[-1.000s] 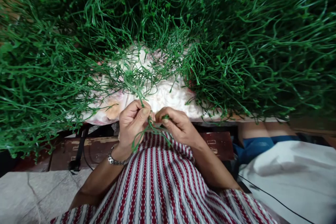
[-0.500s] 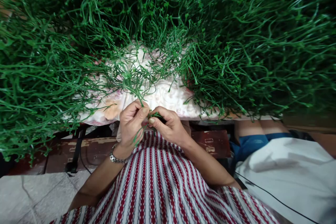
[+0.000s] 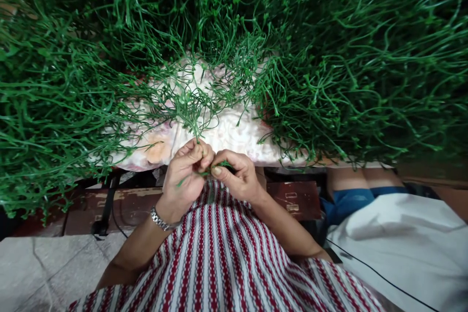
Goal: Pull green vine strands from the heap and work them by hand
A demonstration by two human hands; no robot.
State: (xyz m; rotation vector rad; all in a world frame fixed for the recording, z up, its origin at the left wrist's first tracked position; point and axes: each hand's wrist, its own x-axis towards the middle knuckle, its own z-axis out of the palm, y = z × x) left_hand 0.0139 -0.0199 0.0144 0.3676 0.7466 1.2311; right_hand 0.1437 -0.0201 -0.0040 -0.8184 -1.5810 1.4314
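Both of my hands meet at the table's near edge, over my lap. My left hand, with a metal watch on its wrist, is closed in a pinch on a bunch of thin green stems that rises from the fingers onto the cloth. My right hand is closed too, its thumb and fingers pinching the lower ends of the same green stems right beside the left fingertips. A huge heap of green stems covers the table on all sides.
A white patterned cloth shows in the gap in the heap. Below it is a dark wooden frame. A person in a white garment and blue shorts sits at my right. Grey stone floor lies at the lower left.
My hands have drawn closer together and slightly up towards the table edge. The dangling stem ends under my left hand are now mostly gathered in.
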